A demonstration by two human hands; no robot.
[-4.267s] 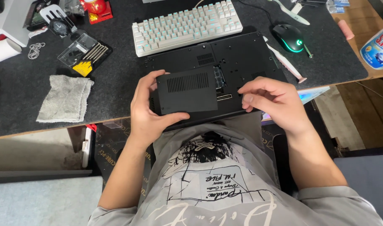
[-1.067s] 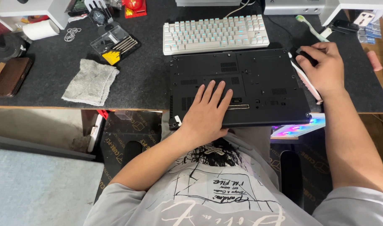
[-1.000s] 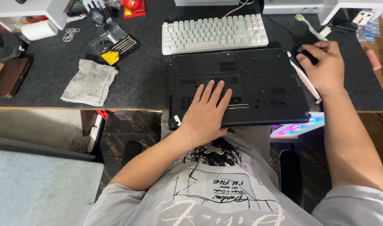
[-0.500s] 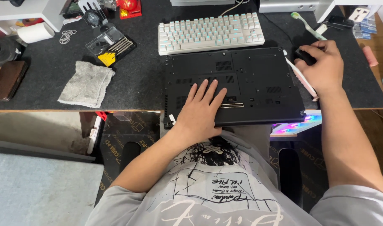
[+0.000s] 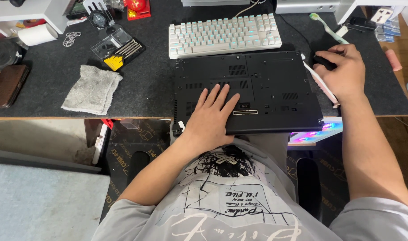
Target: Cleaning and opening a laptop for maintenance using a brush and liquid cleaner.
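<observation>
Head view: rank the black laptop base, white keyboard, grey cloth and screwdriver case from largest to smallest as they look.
1. black laptop base
2. white keyboard
3. grey cloth
4. screwdriver case
The left hand covers part of the base, yet it is plainly largest.

Desk has a dark grey mat (image 5: 159, 85). White backlit keyboard (image 5: 225, 35) at the back centre. Left of it: clear case of small screwdrivers (image 5: 118, 48) with a yellow insert, grey rag (image 5: 92, 83) crumpled just in front of that. Far left: brown wallet-like case (image 5: 7, 85), white tape roll (image 5: 36, 34), small loose chain (image 5: 71, 38). Red item (image 5: 138, 7) at the top edge. Toothbrush (image 5: 327, 27) lies back right, pink cylinder (image 5: 394, 59) near the right edge
</observation>
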